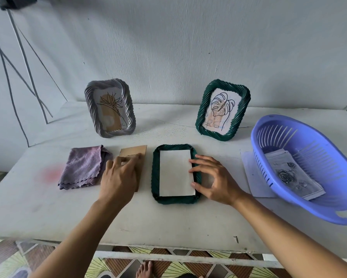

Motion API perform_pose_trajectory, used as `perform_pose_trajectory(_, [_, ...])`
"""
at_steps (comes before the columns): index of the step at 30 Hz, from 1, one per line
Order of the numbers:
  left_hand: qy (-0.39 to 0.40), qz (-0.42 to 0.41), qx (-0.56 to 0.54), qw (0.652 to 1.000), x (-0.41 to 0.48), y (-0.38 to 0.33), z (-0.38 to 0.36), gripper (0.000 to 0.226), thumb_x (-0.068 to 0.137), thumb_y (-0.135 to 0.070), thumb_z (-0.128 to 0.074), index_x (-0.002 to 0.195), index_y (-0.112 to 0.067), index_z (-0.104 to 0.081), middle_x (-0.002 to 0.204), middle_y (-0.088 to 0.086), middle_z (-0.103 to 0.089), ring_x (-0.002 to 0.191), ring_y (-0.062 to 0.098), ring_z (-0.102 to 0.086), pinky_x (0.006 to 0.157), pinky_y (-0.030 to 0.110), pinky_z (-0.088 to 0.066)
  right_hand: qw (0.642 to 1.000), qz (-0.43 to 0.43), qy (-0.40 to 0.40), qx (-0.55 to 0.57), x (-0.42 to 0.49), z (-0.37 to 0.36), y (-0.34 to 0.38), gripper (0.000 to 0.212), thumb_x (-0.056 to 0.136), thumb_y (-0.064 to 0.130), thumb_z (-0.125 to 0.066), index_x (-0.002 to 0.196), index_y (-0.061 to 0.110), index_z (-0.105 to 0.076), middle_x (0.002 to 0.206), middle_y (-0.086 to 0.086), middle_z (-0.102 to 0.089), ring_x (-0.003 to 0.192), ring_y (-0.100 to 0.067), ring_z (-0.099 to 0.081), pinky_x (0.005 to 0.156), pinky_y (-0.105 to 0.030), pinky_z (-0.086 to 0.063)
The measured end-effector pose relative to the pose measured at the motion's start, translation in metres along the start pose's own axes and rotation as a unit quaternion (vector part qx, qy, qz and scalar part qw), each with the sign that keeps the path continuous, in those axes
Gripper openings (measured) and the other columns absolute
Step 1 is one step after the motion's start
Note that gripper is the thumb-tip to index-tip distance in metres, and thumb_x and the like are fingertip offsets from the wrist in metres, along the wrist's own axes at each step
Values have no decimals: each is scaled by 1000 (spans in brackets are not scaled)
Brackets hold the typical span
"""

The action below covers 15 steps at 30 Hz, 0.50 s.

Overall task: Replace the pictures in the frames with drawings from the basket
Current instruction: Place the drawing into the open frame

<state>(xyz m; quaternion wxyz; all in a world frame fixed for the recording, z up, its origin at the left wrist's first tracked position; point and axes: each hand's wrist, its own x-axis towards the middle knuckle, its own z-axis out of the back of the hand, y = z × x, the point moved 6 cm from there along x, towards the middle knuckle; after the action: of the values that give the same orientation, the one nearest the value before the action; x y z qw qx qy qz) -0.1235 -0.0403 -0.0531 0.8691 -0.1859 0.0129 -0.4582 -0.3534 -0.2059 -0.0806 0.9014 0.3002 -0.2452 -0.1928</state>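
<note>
With the right hand [212, 177] spread open on the face-down green frame [175, 199] and its white sheet [175, 173], the left hand [118, 173]—fingers pressing the brown backing board [134, 152]—should seat it squarely.

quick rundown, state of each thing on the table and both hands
grey frame: upright, flower print in it
standing green frame: upright, leaf print in it
flat green frame: face down, back off
white sheet: lying in the flat frame
brown backing board: flat on table
purple cloth: folded
basket: tilted, rose drawing inside
left hand: on the board
right hand: fingertips at sheet's edge
</note>
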Motion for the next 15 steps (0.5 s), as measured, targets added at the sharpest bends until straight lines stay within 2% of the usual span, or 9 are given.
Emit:
perform_pose_trajectory(5, [-3, 29, -127, 991, -1, -2, 18, 41, 103, -19, -43, 140, -31, -57, 109, 11, -62, 108, 37, -55, 94, 47, -46, 1000, -9, 1, -2, 0, -1, -1, 31, 81, 36, -78, 109, 25, -72, 137, 14, -59, 140, -4, -39, 113, -39, -38])
perform_pose_trajectory(7, [9, 26, -152, 988, -2, -11, 26, 41, 103, -19, -44, 139, -34, -57, 105, 7, -60, 105, 33, -58, 92, 45, -49, 1000, -15, 0, 1, 0, -1, -2, 31, 80, 35, -78, 109, 26, -72, 137, 16, -59, 140, -3, -39, 113, -39, -38])
perform_pose_trajectory(9, [11, 3, -167, 986, -4, -29, 33, 40, 102, -24, -41, 135, -32, -61, 104, 11, -64, 98, 33, -61, 87, 45, -52, 1000, -19, 0, 6, -1, -1, -2, 30, 80, 34, -79, 108, 26, -72, 137, 17, -59, 140, -3, -39, 113, -40, -38])
perform_pose_trajectory(11, [8, -34, -155, 987, -8, -51, 34, 42, 97, -25, -38, 131, -27, -63, 103, 16, -66, 95, 37, -59, 85, 45, -50, 1000, -20, 1, 6, -2, 0, -2, 30, 80, 35, -78, 108, 27, -71, 137, 18, -58, 140, -3, -39, 112, -41, -38])
perform_pose_trajectory(15, [56, -36, -45, 997, -8, -80, 11, 42, 101, -24, -41, 141, -36, -52, 130, 10, -54, 112, 36, -50, 92, 41, -45, 1000, -26, 7, 7, -1, 0, -2, 30, 80, 35, -78, 109, 29, -71, 137, 20, -57, 141, -3, -37, 113, -40, -37])
